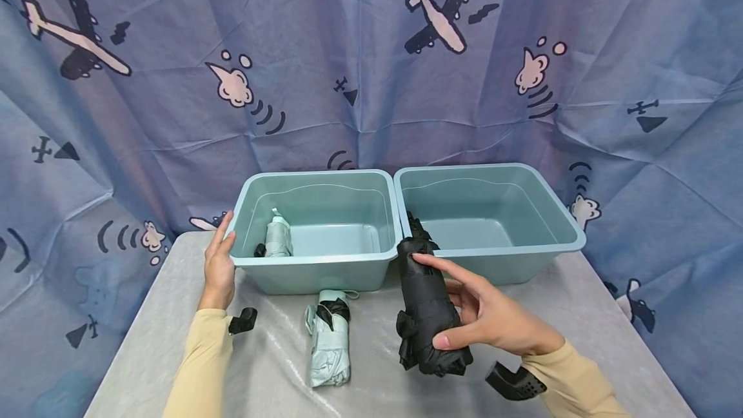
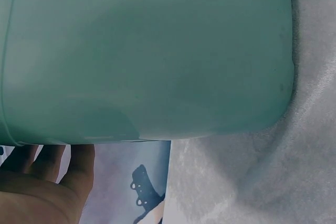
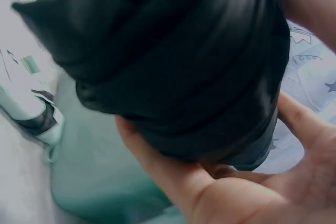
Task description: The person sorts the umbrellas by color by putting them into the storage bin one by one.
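My right hand (image 1: 487, 315) grips a black folded umbrella (image 1: 426, 302), fingers and thumb spread round it. The umbrella slants in front of the two bins, its narrow far end overlapping the right bin's rim in the head view. Close up in the right wrist view, its loosely wrapped black cloth (image 3: 173, 66) fills much of the frame. At the left end of the left bin (image 1: 325, 260), my left hand (image 1: 219, 269) rests with extended fingers against the rim and side. A pale green folded umbrella (image 1: 331, 347) with a black patch lies on the table between my hands.
Inside the left bin stands a pale green rolled bundle (image 1: 278, 237) beside a small black item (image 1: 260, 250). The right bin (image 1: 493, 251) adjoins it. Both sit on a grey-covered table (image 1: 267, 373), before a blue curtain (image 1: 348, 50) with printed planes.
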### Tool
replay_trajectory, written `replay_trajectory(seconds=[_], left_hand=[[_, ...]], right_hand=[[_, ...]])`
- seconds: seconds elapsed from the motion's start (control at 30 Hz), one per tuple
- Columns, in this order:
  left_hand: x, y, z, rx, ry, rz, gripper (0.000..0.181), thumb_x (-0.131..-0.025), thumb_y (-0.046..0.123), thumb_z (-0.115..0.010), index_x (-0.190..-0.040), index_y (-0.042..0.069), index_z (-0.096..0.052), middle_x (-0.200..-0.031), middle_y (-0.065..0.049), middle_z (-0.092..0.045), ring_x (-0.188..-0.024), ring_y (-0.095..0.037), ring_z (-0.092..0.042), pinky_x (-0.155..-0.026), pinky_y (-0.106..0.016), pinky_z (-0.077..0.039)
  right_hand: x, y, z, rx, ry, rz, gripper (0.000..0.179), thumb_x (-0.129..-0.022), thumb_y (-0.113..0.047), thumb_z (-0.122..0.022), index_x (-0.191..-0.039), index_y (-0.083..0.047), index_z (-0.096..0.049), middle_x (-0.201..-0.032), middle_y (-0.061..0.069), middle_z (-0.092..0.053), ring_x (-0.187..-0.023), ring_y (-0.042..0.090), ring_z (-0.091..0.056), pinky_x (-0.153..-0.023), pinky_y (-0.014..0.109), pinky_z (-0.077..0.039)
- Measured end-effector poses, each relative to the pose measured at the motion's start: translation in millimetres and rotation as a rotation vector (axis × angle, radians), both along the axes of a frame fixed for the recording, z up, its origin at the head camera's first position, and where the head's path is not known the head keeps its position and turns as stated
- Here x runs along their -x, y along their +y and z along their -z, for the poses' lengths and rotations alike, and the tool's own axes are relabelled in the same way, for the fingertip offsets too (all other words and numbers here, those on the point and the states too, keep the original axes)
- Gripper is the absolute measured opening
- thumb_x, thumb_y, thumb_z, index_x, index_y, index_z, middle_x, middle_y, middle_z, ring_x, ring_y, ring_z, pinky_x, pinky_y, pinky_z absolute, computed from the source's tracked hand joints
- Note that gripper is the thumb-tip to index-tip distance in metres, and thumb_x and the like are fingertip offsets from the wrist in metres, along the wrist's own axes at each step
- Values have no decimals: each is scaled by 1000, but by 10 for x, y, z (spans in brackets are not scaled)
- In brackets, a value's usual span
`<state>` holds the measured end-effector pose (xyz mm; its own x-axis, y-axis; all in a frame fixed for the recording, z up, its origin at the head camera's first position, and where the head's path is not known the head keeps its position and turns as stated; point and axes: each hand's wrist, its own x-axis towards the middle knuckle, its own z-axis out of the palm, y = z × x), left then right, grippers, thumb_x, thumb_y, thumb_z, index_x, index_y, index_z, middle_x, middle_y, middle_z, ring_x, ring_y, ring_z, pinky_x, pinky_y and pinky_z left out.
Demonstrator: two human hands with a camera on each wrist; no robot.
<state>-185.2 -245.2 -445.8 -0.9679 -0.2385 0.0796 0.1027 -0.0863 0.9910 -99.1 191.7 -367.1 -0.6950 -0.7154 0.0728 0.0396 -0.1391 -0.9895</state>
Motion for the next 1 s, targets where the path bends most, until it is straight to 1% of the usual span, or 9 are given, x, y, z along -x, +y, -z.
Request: replay_trajectory(seconds=[0.13, 0.23, 0.43, 0.53, 0.63, 0.7, 0.8, 0.9, 1.0], left_hand=[[0, 3, -4, 6, 12, -2, 51, -111, 15, -30, -162, 14, -26, -168, -5, -21, -151, -24, -22, -123, -41, -18], [10, 4, -3, 2, 30, -9, 51, -111, 14, -30, -162, 11, -27, -167, -5, -22, -151, -23, -23, -123, -39, -19], [20, 2, 10, -3, 33, -15, 51, -111, 13, -30, -162, 11, -27, -167, -5, -22, -151, -22, -23, -123, -38, -20], [22, -1, 18, -4, 31, -15, 51, -111, 13, -30, -162, 11, -27, -167, -5, -22, -151, -22, -23, -123, -38, -20], [26, -3, 22, -8, 31, -14, 51, -111, 13, -30, -162, 11, -27, -167, -5, -23, -150, -22, -24, -122, -37, -21], [24, -3, 20, -14, 27, -10, 51, -111, 13, -30, -162, 11, -27, -167, -5, -23, -150, -23, -25, -122, -38, -22], [19, 1, 15, -13, 21, -4, 51, -111, 14, -30, -162, 12, -26, -167, -5, -22, -150, -23, -24, -122, -39, -21], [12, 3, 9, -9, 14, 3, 51, -111, 15, -30, -162, 13, -26, -167, -5, -22, -151, -24, -24, -123, -41, -20], [11, -2, 9, -8, 17, 1, 51, -111, 15, -30, -162, 13, -26, -167, -6, -22, -150, -25, -25, -122, -42, -21]], right_hand=[[109, 106, -158, -43, 2, 51, 101, -84, 16, -72, -164, -18, -20, -149, 35, -34, -120, 44, -60, -92, 51, -56], [241, 208, -276, -93, 26, 96, 100, -85, 14, -72, -164, -22, -20, -147, 35, -35, -115, 43, -62, -88, 51, -57], [591, 395, -461, -284, 91, 225, 99, -84, 6, -77, -162, -30, -28, -145, 28, -38, -115, 37, -61, -87, 49, -57], [781, 463, -529, -356, 113, 254, 98, -84, 3, -79, -161, -31, -30, -142, 27, -40, -116, 38, -57, -88, 48, -56], [978, 505, -590, -397, 105, 260, 99, -83, 2, -80, -161, -31, -30, -143, 29, -39, -116, 39, -57, -89, 47, -55], [1111, 528, -616, -426, 95, 264, 100, -82, 2, -81, -162, -30, -29, -145, 29, -37, -115, 39, -59, -89, 46, -55], [1308, 566, -622, -482, 72, 276, 103, -81, 1, -83, -162, -30, -28, -151, 28, -29, -122, 41, -54, -91, 45, -54], [1491, 594, -586, -542, 68, 280, 105, -79, -3, -86, -162, -29, -28, -155, 26, -23, -131, 43, -41, -92, 45, -53], [1643, 590, -537, -594, 68, 259, 104, -79, -6, -87, -162, -28, -29, -158, 24, -19, -139, 44, -29, -97, 49, -50]])
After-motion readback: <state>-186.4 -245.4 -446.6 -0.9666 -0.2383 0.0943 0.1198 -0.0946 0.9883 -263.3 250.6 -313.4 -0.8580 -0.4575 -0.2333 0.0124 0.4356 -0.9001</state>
